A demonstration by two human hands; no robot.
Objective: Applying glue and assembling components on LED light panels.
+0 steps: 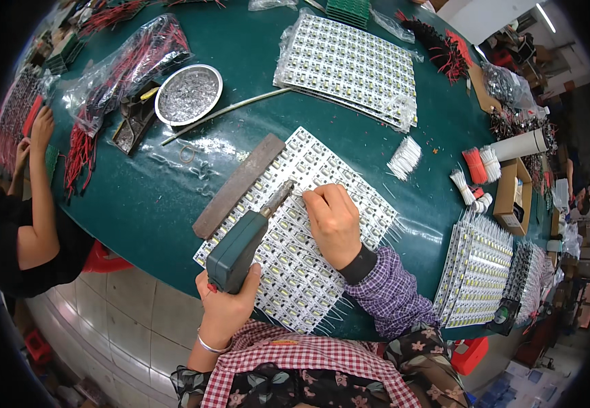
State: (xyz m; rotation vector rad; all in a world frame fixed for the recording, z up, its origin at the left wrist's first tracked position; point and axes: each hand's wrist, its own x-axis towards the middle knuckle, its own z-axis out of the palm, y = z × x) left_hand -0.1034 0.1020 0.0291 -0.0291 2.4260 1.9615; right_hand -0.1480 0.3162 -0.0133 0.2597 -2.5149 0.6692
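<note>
Circuit-board panel (288, 238) lay beneath the left hand (227, 309), which grasped a green soldering gun (234, 248), and the right hand (336, 224), pinched near the gun's metal tip (280, 196), anything held there too small to discern, so steady, brief contact seemed wisest.

There is one soldering gun (235, 250), one brown bar (239, 185), one bowl (220, 85).

Green table (359, 145), pale tiled floor (128, 309), tube light (545, 18) — probably overhead
</note>
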